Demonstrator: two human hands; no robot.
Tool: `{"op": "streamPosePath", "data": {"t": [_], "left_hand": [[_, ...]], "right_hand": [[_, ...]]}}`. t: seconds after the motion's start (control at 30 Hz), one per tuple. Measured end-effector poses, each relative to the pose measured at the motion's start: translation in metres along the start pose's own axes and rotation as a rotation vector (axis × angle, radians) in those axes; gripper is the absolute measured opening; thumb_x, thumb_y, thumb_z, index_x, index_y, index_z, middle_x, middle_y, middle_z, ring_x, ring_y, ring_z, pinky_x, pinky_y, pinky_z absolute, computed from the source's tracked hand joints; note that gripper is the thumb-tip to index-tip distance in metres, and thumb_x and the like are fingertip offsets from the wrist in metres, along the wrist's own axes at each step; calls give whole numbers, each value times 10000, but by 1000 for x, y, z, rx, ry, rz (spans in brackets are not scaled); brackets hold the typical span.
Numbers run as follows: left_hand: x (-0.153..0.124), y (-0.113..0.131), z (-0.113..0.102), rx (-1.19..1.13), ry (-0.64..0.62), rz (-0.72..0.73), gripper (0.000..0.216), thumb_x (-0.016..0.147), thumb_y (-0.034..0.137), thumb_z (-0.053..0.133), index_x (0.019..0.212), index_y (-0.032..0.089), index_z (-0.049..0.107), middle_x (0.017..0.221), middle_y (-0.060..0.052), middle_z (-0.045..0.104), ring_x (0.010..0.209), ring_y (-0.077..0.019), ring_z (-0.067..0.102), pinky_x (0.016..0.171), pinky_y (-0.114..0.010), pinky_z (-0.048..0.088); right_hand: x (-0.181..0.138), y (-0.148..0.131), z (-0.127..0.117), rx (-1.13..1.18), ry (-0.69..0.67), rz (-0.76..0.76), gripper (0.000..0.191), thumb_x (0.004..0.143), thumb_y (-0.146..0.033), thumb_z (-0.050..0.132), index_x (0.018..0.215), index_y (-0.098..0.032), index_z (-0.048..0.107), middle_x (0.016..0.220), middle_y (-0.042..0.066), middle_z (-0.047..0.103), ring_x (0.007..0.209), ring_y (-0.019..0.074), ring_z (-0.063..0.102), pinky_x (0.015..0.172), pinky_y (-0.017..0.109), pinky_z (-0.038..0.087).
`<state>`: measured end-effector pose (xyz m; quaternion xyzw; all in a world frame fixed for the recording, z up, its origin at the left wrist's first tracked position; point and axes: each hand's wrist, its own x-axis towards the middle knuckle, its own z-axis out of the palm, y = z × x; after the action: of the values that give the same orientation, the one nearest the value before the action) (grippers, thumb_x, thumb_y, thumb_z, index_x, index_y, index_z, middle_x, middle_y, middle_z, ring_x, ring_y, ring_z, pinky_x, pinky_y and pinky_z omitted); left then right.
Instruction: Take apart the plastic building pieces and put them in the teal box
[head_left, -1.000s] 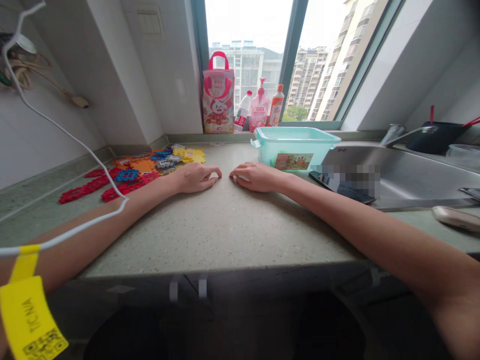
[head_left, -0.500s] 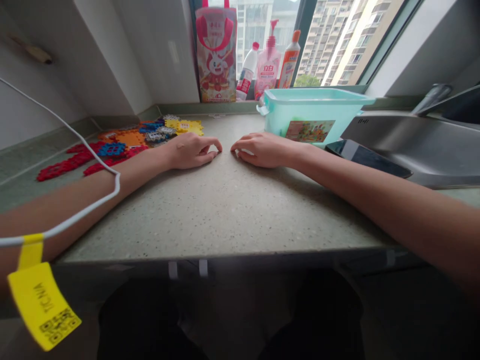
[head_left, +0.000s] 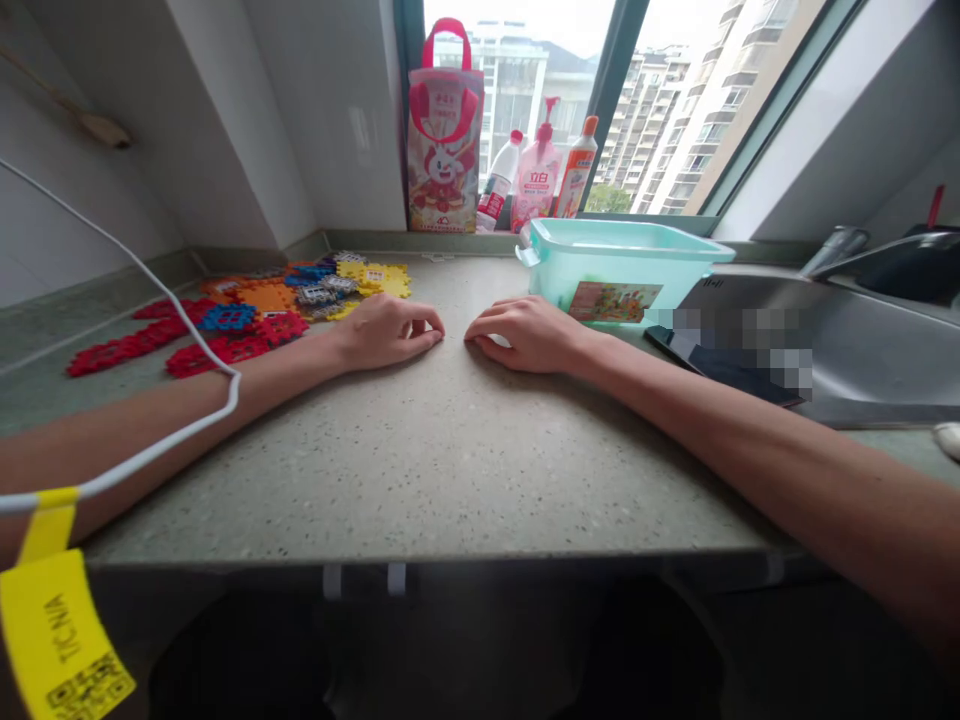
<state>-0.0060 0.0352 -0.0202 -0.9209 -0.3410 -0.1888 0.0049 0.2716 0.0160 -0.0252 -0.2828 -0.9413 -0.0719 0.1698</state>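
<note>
Both hands lie quiet on the bench (head_left: 450, 450).
The left hand (head_left: 390, 333) and right hand (head_left: 525, 335) stay loosely curled and empty, same as a second ago; tiles (head_left: 247, 320) lie beside the left, a tub (head_left: 622, 265) behind the right.

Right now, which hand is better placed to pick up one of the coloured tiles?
Left, probably. The left hand rests on the counter close beside the tiles; the right hand lies farther off, by the teal tub.
</note>
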Motion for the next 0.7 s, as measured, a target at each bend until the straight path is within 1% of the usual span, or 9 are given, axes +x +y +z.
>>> {"op": "streamPosePath", "data": {"t": [0.03, 0.1, 0.17, 0.27, 0.37, 0.43, 0.5, 0.6, 0.7], "left_hand": [[0, 1, 0, -1, 62, 18, 265, 994, 358, 582, 1037, 197, 788, 829, -33, 713, 743, -147, 603, 762, -294, 453], [0, -1, 0, 44, 183, 48, 260, 1000, 360, 585, 1018, 178, 769, 1003, -78, 743, 963, -190, 636, 958, -333, 465], [-1, -9, 0, 122, 230, 13, 290, 998, 404, 602, 1100, 180, 753, 1206, -112, 722, 1192, -250, 585, 1130, -411, 386], [-3, -30, 0, 219, 158, -217, 501, 991, 530, 603, 1354, 192, 677, 1467, -159, 602, 1384, -326, 470, 1211, -524, 294], [-7, -53, -2, 251, 40, -477, 756, 1000, 666, 524, 1579, 180, 492, 1649, -219, 420, 1523, -402, 310, 1236, -663, 187], [-10, -62, -4, 247, -8, -561, 832, 1002, 723, 469, 1631, 180, 418, 1703, -225, 344, 1559, -420, 240, 1232, -708, 142], [-12, -68, -7, 243, -35, -570, 842, 1005, 747, 431, 1634, 188, 414, 1708, -212, 351, 1555, -415, 244, 1234, -712, 123], [-14, -72, -9, 252, -48, -544, 809, 1016, 752, 400, 1584, 183, 496, 1672, -206, 423, 1545, -421, 262, 1227, -730, 89], [-15, -74, -7, 242, -15, -497, 704, 1029, 699, 456, 1471, 176, 620, 1635, -187, 486, 1541, -420, 277, 1218, -750, 57]], "right_hand": [[0, -1, -1, -9, 6, -3, 293, 1013, -244, 522, 1135, -231, 788, 1084, 64, 793, 935, 208, 687, 930, 388, 470], [1, -3, 0, -19, 35, 3, 279, 1007, -241, 532, 1116, -229, 788, 1060, 64, 795, 946, 217, 689, 943, 398, 461], [1, -2, 2, -24, 80, 29, 270, 1003, -246, 541, 1120, -234, 783, 1073, 67, 795, 994, 232, 688, 960, 407, 452], [1, 2, 7, -13, 139, 89, 259, 1001, -251, 545, 1104, -232, 782, 1131, 79, 792, 1054, 247, 681, 984, 418, 451], [0, 7, 13, 33, 171, 127, 251, 1000, -232, 552, 1087, -227, 787, 1157, 86, 794, 1074, 255, 682, 1006, 430, 462], [0, 8, 15, 57, 186, 138, 248, 1002, -226, 554, 1081, -228, 789, 1154, 81, 797, 1079, 255, 686, 1012, 433, 472], [-1, 8, 16, 71, 198, 141, 242, 998, -219, 561, 1071, -223, 791, 1149, 79, 800, 1077, 251, 692, 1010, 426, 484], [-1, 8, 16, 98, 208, 139, 233, 990, -200, 570, 1063, -218, 790, 1140, 74, 805, 1080, 240, 702, 1009, 407, 501], [-1, 8, 15, 125, 211, 142, 227, 988, -186, 574, 1053, -218, 789, 1132, 70, 810, 1066, 226, 715, 1004, 388, 520]]}}
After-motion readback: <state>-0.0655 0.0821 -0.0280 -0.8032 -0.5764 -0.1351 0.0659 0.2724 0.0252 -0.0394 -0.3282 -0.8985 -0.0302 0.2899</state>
